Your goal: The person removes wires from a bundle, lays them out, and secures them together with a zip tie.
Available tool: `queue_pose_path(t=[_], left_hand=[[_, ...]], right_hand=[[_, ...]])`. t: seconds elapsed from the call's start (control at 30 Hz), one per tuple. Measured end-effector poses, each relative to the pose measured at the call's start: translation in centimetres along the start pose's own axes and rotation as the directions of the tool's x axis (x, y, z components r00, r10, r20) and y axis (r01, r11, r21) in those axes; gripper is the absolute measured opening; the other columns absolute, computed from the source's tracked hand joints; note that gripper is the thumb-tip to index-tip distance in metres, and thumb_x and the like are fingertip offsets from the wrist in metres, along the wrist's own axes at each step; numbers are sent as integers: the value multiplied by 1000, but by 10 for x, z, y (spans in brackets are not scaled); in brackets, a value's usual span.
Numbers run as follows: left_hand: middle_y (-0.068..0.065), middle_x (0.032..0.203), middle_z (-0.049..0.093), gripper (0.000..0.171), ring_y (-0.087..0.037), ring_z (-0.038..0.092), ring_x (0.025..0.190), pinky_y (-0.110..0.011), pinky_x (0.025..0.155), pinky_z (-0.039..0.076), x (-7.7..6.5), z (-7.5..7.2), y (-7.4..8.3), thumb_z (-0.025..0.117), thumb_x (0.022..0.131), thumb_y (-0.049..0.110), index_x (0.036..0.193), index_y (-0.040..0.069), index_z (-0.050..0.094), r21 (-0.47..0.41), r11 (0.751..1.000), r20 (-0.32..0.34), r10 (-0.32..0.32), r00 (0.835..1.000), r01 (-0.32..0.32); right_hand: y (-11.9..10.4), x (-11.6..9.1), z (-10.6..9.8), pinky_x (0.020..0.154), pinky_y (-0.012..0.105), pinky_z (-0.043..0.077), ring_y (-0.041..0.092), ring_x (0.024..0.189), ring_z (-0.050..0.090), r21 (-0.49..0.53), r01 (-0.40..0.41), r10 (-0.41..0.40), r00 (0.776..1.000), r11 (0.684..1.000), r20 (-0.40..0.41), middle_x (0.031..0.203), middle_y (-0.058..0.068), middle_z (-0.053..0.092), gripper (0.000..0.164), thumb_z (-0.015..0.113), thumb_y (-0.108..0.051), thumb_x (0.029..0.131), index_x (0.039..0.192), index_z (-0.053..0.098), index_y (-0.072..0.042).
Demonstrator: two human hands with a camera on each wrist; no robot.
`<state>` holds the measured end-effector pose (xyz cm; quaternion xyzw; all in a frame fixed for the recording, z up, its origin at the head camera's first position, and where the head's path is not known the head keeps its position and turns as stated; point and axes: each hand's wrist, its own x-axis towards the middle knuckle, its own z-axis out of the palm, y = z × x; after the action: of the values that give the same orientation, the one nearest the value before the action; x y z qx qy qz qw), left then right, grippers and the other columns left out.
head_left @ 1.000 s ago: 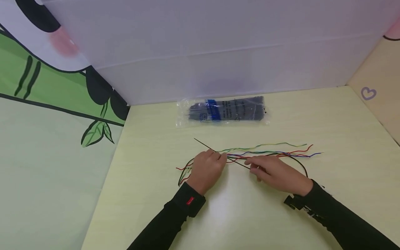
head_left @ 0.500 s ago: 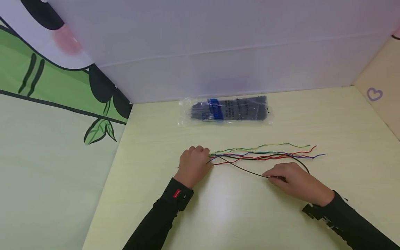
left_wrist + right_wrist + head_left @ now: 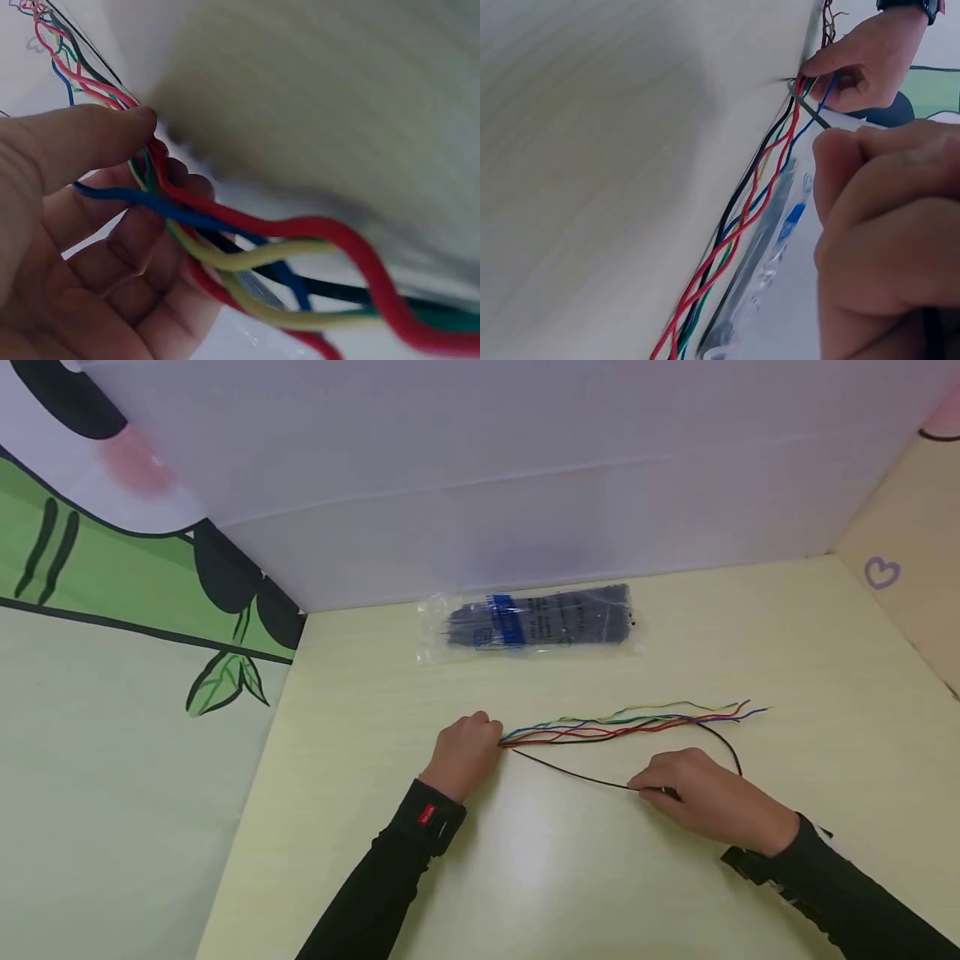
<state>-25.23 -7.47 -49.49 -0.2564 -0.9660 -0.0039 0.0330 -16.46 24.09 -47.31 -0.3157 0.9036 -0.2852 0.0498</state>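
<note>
My left hand (image 3: 463, 758) pinches a bundle of coloured wires (image 3: 592, 731) near its left part, between thumb and fingers. In the left wrist view, red, blue, yellow, green and black wires (image 3: 285, 227) fan out past the fingers. My right hand (image 3: 708, 797) pinches a thin black cable tie (image 3: 573, 772) between thumb and forefinger. The tie's far end lies close to the bundle, just right of my left hand; from the right wrist view, I cannot tell whether this grey strip (image 3: 810, 109) touches the wires. Part of the tie is hidden in my right hand.
A clear plastic bag of dark cable ties (image 3: 555, 620) with a blue label lies behind the wires. A white panel (image 3: 525, 485) rises at the table's back edge. Printed panels stand at the left and right.
My left hand has moved left along the bundle. The right hand went right and toward me, drawing the tie, whose end no longer sticks out behind the wires.
</note>
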Motion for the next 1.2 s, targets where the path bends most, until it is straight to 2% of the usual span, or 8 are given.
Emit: queue_pose_path(t=[0.17,0.33,0.53,0.67,0.77,0.83,1.0,1.2], left_hand=[[-5,70,57,7,-16,51,59,-30,53,45,1,-1,-1,64,88,4,82,6,69,-59,998,62,26,998,-22],[-4,70,56,7,-14,49,61,-28,55,44,1,-3,-4,69,88,9,82,7,67,-111,992,42,63,997,-58],[5,71,56,29,-10,51,68,-25,63,43,1,-8,-14,68,91,42,84,14,67,-275,961,113,71,991,-37],[-3,70,58,22,-17,55,69,-31,64,48,6,-13,-23,58,98,22,83,9,67,-246,969,112,9,994,20],[-10,73,60,13,-23,56,70,-35,62,49,14,-17,-29,57,93,2,85,3,67,-165,985,114,-25,993,44],[-12,79,64,11,-25,59,75,-37,65,51,21,-20,-31,59,91,0,90,4,69,-160,986,151,-20,988,45],[-9,95,71,16,-24,65,91,-38,80,53,41,-18,-37,56,94,3,97,6,72,-267,961,233,-14,972,77],[-7,97,73,25,-21,64,92,-35,84,52,49,-12,-46,53,92,-2,92,8,76,-301,949,216,-28,976,94]], right_hand=[[-13,14,5,75,22,53,-2,86,62,11,23,-23,1000,1000,-9,94,-9,71,24,61,-4,93,102,75,-21],[-24,32,11,69,20,47,-1,75,52,-18,32,-32,999,999,-20,81,-10,64,25,58,1,92,92,72,-20],[-38,51,37,67,21,44,0,69,47,-29,-27,25,997,999,-73,75,-9,61,18,59,-1,92,86,68,-15],[-45,52,55,66,19,43,-1,67,45,19,-27,29,997,999,-77,74,-12,58,16,60,-3,92,85,66,-16],[-46,50,62,66,18,40,0,67,42,62,-21,23,999,998,-44,72,-14,52,18,59,-5,94,83,64,-17],[-45,50,64,68,19,42,0,69,44,76,-19,21,999,997,-31,74,-14,54,18,58,-5,94,84,65,-17],[-43,50,63,79,26,51,4,85,59,81,-28,29,1000,996,-4,92,-5,68,18,55,-4,96,99,71,-13],[-43,53,64,84,29,52,6,94,61,74,-18,14,998,997,58,100,-3,68,24,52,-2,97,106,72,-12]])
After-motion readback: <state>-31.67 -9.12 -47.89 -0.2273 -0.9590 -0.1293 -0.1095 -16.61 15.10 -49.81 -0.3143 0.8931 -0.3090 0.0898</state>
